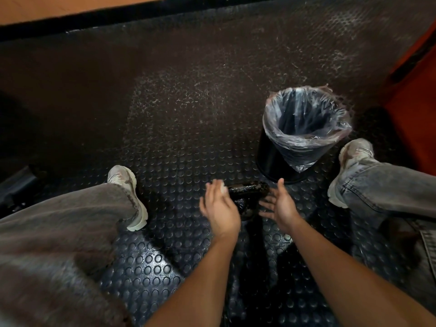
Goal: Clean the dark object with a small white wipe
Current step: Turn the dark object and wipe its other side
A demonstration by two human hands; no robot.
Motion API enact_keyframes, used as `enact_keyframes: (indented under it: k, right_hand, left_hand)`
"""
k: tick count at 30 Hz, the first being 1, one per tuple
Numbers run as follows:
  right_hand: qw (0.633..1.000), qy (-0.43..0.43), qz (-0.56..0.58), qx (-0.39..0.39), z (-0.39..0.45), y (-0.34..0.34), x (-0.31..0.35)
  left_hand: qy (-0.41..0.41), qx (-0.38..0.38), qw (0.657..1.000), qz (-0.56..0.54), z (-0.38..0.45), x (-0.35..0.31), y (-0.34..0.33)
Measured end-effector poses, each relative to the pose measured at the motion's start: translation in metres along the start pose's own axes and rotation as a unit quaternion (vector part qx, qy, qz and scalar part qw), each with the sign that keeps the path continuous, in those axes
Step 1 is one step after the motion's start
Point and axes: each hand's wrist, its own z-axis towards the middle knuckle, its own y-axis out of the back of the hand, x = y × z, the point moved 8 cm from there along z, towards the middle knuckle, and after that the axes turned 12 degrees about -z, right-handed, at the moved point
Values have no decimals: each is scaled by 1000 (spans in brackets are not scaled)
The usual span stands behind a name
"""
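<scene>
Object: dark object [247, 197] between hands, long axis left-right | left hand [218, 208] holds white wipe [221, 186] against its left end | right hand [280, 206] open, just beside right end

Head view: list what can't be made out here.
- Dark object: its kind is unclear, dim and partly behind the left hand.
- White wipe: only a blurred sliver shows at the fingers.
- Bin bottom: lost in the liner's shadow.
- Right hand: contact with the object unclear.

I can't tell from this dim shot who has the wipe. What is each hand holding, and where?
The left hand holds the small white wipe at its fingertips, against the dark object's end. The right hand is open beside the object, gripping nothing.
</scene>
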Motion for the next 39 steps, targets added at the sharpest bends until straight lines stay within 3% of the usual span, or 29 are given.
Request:
enact_keyframes:
  k: [3, 5, 8, 11, 15, 18, 20, 24, 26, 29, 31, 33, 36, 39]
  right_hand:
    - [1000, 6, -6, 5, -3, -2, 1]
    - [1000, 5, -6, 6, -5, -3, 2]
    - [1000, 4, 3, -1, -1, 0, 2]
    - [1000, 3, 7, 2, 0, -1, 1]
    - [1000, 2, 9, 2, 1, -1, -1]
    - [1000, 0, 8, -1, 1, 0, -1]
    - [1000, 4, 0, 2, -2, -1, 0]
    - [1000, 6, -5, 4, -4, -2, 1]
    - [1000, 7, 1, 1, -3, -1, 1]
    - [1000, 5, 4, -1, -2, 0, 0]
    - [1000, 6, 4, 4, -3, -2, 1]
    - [1000, 6, 0, 3, -2, -2, 0]
    - [1000, 7, -4, -1, -1, -1, 1]
    - [1000, 6, -12, 1, -3, -2, 1]
  left_hand:
    - [-173, 138, 972, 75, -14, -32, -34]
    - [-224, 157, 959, 73, -29, -31, -38]
    - [-183, 84, 979, 31, -37, -6, -15]
    - [-35, -14, 999, -33, -33, 19, 9]
    - [57, -55, 995, -62, -7, 11, 10]
    - [-40, 54, 998, 16, 3, -21, -13]
    - [-135, 135, 979, 73, -8, -37, -32]
    - [-228, 155, 956, 105, -33, -25, -35]
    - [-208, 105, 970, 66, -42, -8, -19]
    - [-62, 4, 998, -17, -46, 20, 5]
    - [16, -46, 996, -76, -38, 24, 10]
    - [44, -61, 994, -81, -22, 16, 8]
    - [-22, 31, 999, 27, -4, -11, -15]
    - [-170, 142, 968, 118, -13, -32, -38]
